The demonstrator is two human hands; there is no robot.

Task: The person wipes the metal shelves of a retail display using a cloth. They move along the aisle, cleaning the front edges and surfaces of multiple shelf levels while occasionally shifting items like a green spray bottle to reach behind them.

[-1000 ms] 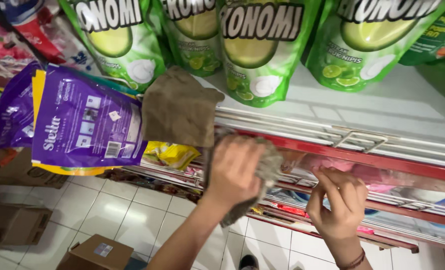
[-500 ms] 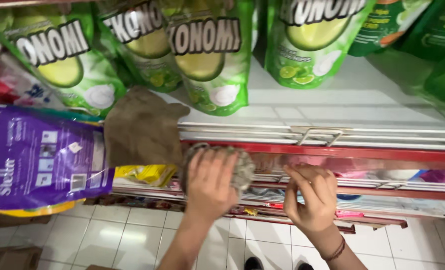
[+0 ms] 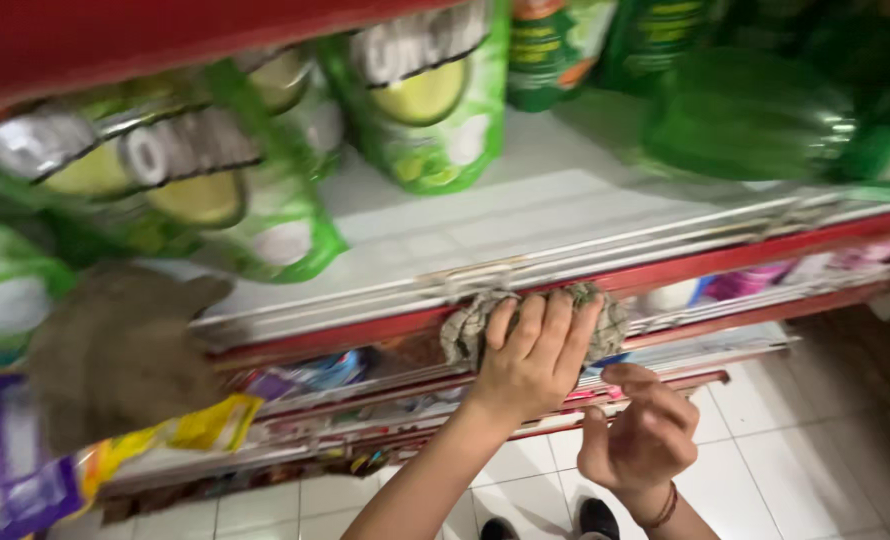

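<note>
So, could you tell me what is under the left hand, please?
Under the left hand is a crumpled checked cloth, pressed against the red shelf edge. Cloth shows on both sides of the fingers; the middle of it and the edge strip behind are covered.

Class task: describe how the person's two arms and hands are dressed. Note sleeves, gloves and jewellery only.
Both forearms are bare, with no sleeves in view. The left hand wears no glove or ring. The right hand is ungloved too; a thin reddish-brown bracelet circles its wrist.

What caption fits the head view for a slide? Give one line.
Left hand presses a crumpled cloth against a red shelf edge below green pouches; right hand hovers beneath.
</note>
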